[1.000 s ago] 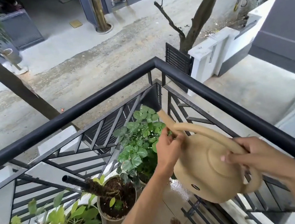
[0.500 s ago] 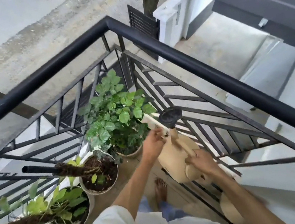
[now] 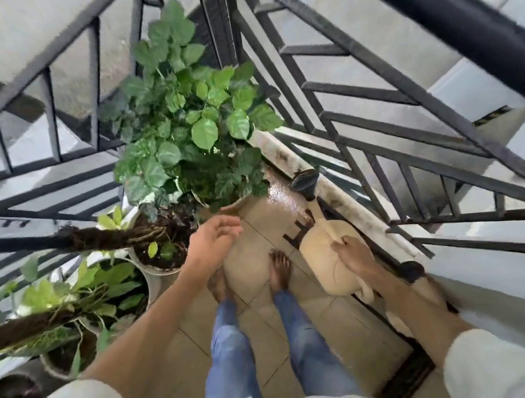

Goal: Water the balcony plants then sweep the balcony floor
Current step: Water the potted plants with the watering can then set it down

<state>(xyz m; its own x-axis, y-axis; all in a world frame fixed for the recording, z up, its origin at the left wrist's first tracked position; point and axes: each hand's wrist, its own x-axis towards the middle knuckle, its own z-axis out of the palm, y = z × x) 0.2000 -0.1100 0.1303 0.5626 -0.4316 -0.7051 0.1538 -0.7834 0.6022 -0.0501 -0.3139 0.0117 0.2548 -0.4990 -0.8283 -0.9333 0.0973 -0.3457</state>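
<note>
A beige watering can [image 3: 335, 270] with a black rose head [image 3: 305, 181] hangs low by the right railing, over the tiled floor. My right hand [image 3: 355, 251] grips its handle from above. My left hand [image 3: 214, 241] hovers free with relaxed fingers, just below a leafy green plant [image 3: 193, 123] in a pot in the balcony corner. A wet patch shines on the tiles [image 3: 275, 203] beside that pot.
More potted plants [image 3: 72, 296] with moss poles crowd the left side. Black metal railing [image 3: 381, 130] closes the corner on the left and right. My bare feet [image 3: 279, 269] stand on beige tiles between the pots and the can. A dark floor grate [image 3: 406, 379] lies at the lower right.
My left hand has let go of the can's spout and moved left. My right hand has lowered the can toward the floor by the right railing. The view has tilted straight down.
</note>
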